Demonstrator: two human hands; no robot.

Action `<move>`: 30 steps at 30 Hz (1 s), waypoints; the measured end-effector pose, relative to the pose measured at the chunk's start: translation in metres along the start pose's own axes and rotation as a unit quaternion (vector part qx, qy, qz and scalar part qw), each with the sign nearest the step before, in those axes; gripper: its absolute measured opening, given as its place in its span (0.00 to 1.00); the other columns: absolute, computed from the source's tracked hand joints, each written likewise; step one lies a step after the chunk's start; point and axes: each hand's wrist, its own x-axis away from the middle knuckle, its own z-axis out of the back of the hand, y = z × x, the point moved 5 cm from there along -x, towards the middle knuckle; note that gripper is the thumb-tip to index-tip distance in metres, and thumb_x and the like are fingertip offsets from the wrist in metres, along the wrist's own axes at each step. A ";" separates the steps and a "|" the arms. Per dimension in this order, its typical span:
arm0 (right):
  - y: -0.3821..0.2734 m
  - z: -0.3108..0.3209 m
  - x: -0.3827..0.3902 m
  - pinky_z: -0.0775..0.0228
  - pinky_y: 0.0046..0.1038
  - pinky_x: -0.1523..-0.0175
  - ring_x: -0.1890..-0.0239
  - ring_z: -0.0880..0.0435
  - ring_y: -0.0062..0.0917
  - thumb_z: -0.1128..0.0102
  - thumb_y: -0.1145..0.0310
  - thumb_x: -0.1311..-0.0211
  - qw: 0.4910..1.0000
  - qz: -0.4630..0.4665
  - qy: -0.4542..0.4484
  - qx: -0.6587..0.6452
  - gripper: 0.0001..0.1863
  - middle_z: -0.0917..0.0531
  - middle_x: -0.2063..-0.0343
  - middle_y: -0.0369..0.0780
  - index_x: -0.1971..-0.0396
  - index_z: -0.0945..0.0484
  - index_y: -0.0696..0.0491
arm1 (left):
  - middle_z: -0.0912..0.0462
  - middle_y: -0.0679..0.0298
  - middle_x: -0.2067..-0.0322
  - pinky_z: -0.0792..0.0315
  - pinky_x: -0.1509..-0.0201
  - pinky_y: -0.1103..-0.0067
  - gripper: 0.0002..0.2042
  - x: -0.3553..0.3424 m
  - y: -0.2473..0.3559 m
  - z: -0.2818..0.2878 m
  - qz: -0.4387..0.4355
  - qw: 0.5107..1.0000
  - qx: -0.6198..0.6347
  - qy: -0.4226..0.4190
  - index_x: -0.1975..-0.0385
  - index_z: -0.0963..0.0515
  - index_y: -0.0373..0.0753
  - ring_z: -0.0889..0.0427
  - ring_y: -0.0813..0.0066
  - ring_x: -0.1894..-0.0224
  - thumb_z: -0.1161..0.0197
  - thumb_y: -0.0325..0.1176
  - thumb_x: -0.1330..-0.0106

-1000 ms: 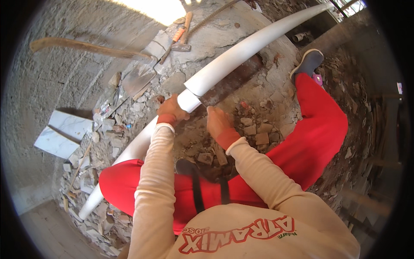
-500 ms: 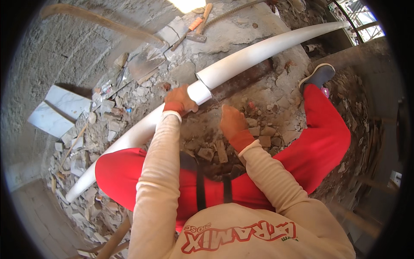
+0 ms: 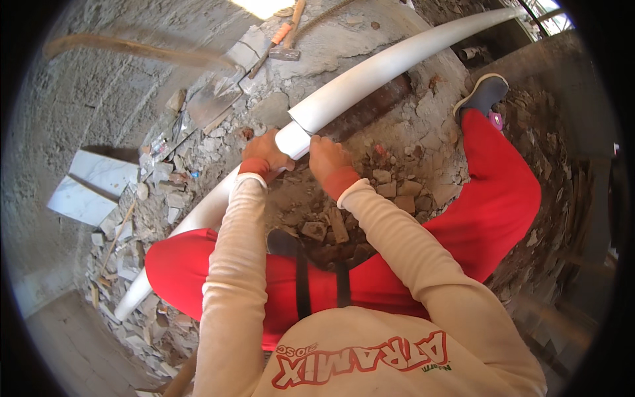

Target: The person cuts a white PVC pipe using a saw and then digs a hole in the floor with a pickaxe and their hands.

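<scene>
Head view, looking down on a seated person in red trousers [image 3: 503,212] and a cream long-sleeved top. The left hand [image 3: 268,153] is clenched around the narrower white pipe [image 3: 198,215] right at the joint, at centre frame; the right hand [image 3: 329,159] rests curled against the same joint from the right side, its fingers folded — whether it truly grips or only presses cannot be told. The wider white pipe [image 3: 397,63] runs from the joint to the upper right of the frame, its open end sleeved over the narrower one, which continues to the lower left across the left thigh. Both hands sit on either side of the junction, a hold that appears suited to steadying the two lengths in line. The pipes lie over a bed of broken rubble [image 3: 344,218] between the legs. At upper centre lie a hammer with an orange grip [image 3: 286,36] and a shovel [image 3: 211,99] whose long handle reaches the upper left. A pale marble-like slab [image 3: 86,188] lies at the left. The only lettering visible is the red print on the shirt front at the lower edge — no packages or signs
</scene>
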 end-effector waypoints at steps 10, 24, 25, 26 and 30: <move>0.013 -0.005 0.000 0.19 0.41 0.61 0.63 0.13 0.44 0.47 0.74 0.37 1.000 0.012 0.008 -0.020 0.06 0.16 0.65 0.50 0.66 0.23 0.59 | 0.14 0.51 0.55 0.24 0.45 0.66 0.39 -0.005 0.012 -0.007 -0.016 0.999 -0.020 -0.035 0.49 0.21 0.44 0.16 0.51 0.51 0.22 0.46 0.70; 0.016 0.006 0.026 0.19 0.42 0.56 0.61 0.13 0.45 0.45 0.73 0.39 0.996 -0.019 -0.039 -0.081 0.08 0.14 0.67 0.50 0.69 0.17 0.58 | 0.14 0.53 0.55 0.25 0.44 0.70 0.40 -0.011 -0.017 -0.014 -0.047 0.995 0.063 -0.066 0.49 0.20 0.40 0.15 0.56 0.52 0.21 0.45 0.71; 0.020 0.009 0.039 0.19 0.42 0.55 0.60 0.12 0.45 0.45 0.73 0.39 0.994 -0.040 -0.075 -0.074 0.08 0.14 0.67 0.50 0.69 0.16 0.57 | 0.14 0.53 0.55 0.25 0.44 0.70 0.40 -0.010 -0.024 -0.015 -0.049 0.994 0.073 -0.060 0.49 0.20 0.40 0.15 0.56 0.52 0.21 0.45 0.71; 0.032 -0.001 0.049 0.19 0.41 0.55 0.60 0.12 0.45 0.46 0.72 0.38 0.990 -0.063 -0.117 -0.046 0.10 0.13 0.66 0.48 0.69 0.14 0.54 | 0.14 0.54 0.55 0.25 0.44 0.70 0.41 -0.011 -0.023 -0.007 -0.025 0.999 0.029 -0.038 0.48 0.20 0.41 0.15 0.56 0.52 0.21 0.46 0.72; 0.034 -0.021 0.044 0.20 0.43 0.53 0.57 0.13 0.45 0.48 0.71 0.36 0.989 -0.062 -0.127 -0.051 0.12 0.13 0.64 0.48 0.67 0.13 0.53 | 0.14 0.55 0.55 0.25 0.44 0.70 0.40 0.002 -0.008 -0.009 -0.070 0.993 0.053 -0.084 0.48 0.20 0.43 0.16 0.55 0.51 0.21 0.47 0.71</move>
